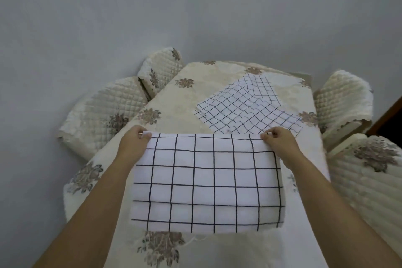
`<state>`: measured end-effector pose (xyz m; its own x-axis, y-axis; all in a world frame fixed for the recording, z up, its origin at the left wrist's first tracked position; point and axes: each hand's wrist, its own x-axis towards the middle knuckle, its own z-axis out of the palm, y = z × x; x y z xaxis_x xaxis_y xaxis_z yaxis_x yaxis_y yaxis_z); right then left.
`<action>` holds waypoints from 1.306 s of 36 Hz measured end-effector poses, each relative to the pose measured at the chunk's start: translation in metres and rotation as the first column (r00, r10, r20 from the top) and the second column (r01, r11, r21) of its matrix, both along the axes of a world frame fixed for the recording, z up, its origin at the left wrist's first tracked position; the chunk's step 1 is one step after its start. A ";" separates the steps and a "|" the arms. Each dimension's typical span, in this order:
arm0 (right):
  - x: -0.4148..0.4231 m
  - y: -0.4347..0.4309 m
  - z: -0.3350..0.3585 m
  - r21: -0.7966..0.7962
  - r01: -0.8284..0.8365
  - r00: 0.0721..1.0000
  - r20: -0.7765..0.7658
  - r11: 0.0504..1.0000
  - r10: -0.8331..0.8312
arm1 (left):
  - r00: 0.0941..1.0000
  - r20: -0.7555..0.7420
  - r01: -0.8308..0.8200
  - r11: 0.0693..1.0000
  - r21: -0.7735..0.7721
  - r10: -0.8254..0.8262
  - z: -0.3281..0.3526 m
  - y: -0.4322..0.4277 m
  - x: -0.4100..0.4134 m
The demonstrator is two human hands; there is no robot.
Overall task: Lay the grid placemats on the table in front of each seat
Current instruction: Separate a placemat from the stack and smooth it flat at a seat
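Table: floral cream tablecloth [178, 102] at frame centre, quilted chair covers [102, 115] either side.
Wall: plain grey [130, 11], upper frame.
Far placemats [250, 106]: rumpled, upper right of centre.
Left hand [133, 142]: pinching near placemat [206, 183] top-left corner.
Right hand [280, 143]: pinching its top-right corner.

Arms stretched forward; left hand [133, 143], right hand [280, 143] pinching placemat [206, 183] far corners.

The near placemat [206, 183] and the far placemats [248, 106] are white with a black grid. The tablecloth [174, 102] is cream with grey-brown flower bunches. The chair covers [104, 115] are cream, diamond-quilted and flowered. The wall [152, 17] is pale grey.
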<state>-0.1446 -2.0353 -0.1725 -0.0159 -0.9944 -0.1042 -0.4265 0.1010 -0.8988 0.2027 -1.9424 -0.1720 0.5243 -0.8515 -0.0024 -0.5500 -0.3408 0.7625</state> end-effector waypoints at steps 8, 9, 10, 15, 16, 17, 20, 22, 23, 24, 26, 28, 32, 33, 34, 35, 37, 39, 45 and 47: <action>0.036 0.049 -0.107 0.257 0.163 0.982 -0.138 0.953 -0.131 | 1.000 0.022 -0.004 0.966 0.258 -0.002 -0.098 0.025 0.018; 0.039 0.055 -0.117 0.282 0.195 0.976 -0.148 0.939 -0.158 | 1.000 0.019 -0.001 0.958 0.285 -0.005 -0.110 0.029 0.019; 0.041 0.062 -0.127 0.297 0.223 0.971 -0.154 0.928 -0.184 | 1.000 0.013 -0.002 0.950 0.311 -0.002 -0.121 0.033 0.019; 0.050 0.083 -0.150 0.328 0.307 0.949 -0.182 0.893 -0.259 | 1.000 -0.021 0.000 0.938 0.348 0.008 -0.155 0.044 0.022; 0.052 0.085 -0.151 0.325 0.315 0.946 -0.181 0.892 -0.268 | 1.000 -0.030 0.006 0.940 0.341 0.005 -0.158 0.044 0.022; 0.052 0.087 -0.152 0.318 0.321 0.944 -0.183 0.892 -0.274 | 0.999 -0.040 0.014 0.943 0.331 -0.001 -0.160 0.043 0.021; 0.055 0.090 -0.153 0.305 0.332 0.938 -0.210 0.893 -0.277 | 0.996 -0.085 0.030 0.949 0.314 -0.004 -0.162 0.038 0.020; 0.057 0.092 -0.155 0.307 0.338 0.934 -0.227 0.889 -0.277 | 0.993 -0.119 0.035 0.950 0.309 0.002 -0.162 0.033 0.020; 0.058 0.092 -0.155 0.315 0.342 0.932 -0.234 0.885 -0.277 | 0.992 -0.128 0.043 0.950 0.310 -0.003 -0.162 0.032 0.020; 0.059 0.093 -0.154 0.323 0.348 0.929 -0.242 0.880 -0.279 | 0.991 -0.133 0.055 0.948 0.314 -0.013 -0.163 0.031 0.020; 0.060 0.095 -0.154 0.331 0.354 0.926 -0.258 0.875 -0.277 | 0.990 -0.132 0.081 0.946 0.315 -0.041 -0.164 0.030 0.019; 0.063 0.097 -0.153 0.330 0.356 0.923 -0.271 0.874 -0.274 | 0.990 -0.127 0.095 0.949 0.300 -0.059 -0.166 0.030 0.020; 0.074 0.102 -0.151 0.199 0.414 0.830 -0.483 0.888 -0.278 | 0.972 0.194 0.073 0.952 0.296 -0.135 -0.167 0.035 0.015; 0.079 0.104 -0.151 0.132 0.399 0.783 -0.564 0.908 -0.262 | 0.936 0.298 0.090 0.947 0.308 -0.186 -0.167 0.037 0.011; 0.085 0.106 -0.153 0.074 0.354 0.743 -0.627 0.933 -0.232 | 0.900 0.357 0.126 0.934 0.334 -0.249 -0.166 0.038 0.006; 0.092 0.109 -0.155 0.049 0.283 0.717 -0.674 0.958 -0.177 | 0.865 0.386 0.174 0.914 0.367 -0.320 -0.166 0.040 -0.002; 0.108 0.114 -0.160 0.064 0.090 0.683 -0.730 0.994 -0.015 | 0.780 0.420 0.280 0.858 0.431 -0.465 -0.169 0.044 -0.019; 0.129 0.119 -0.166 0.105 -0.095 0.630 -0.763 0.990 0.141 | 0.681 0.453 0.367 0.803 0.470 -0.575 -0.175 0.049 -0.038; 0.167 0.135 -0.194 0.133 -0.370 0.496 -0.808 0.919 0.317 | 0.601 0.447 0.433 0.740 0.515 -0.662 -0.194 0.057 -0.071; 0.171 0.141 -0.199 0.136 -0.397 0.484 -0.809 0.908 0.333 | 0.596 0.437 0.443 0.730 0.521 -0.674 -0.201 0.059 -0.071</action>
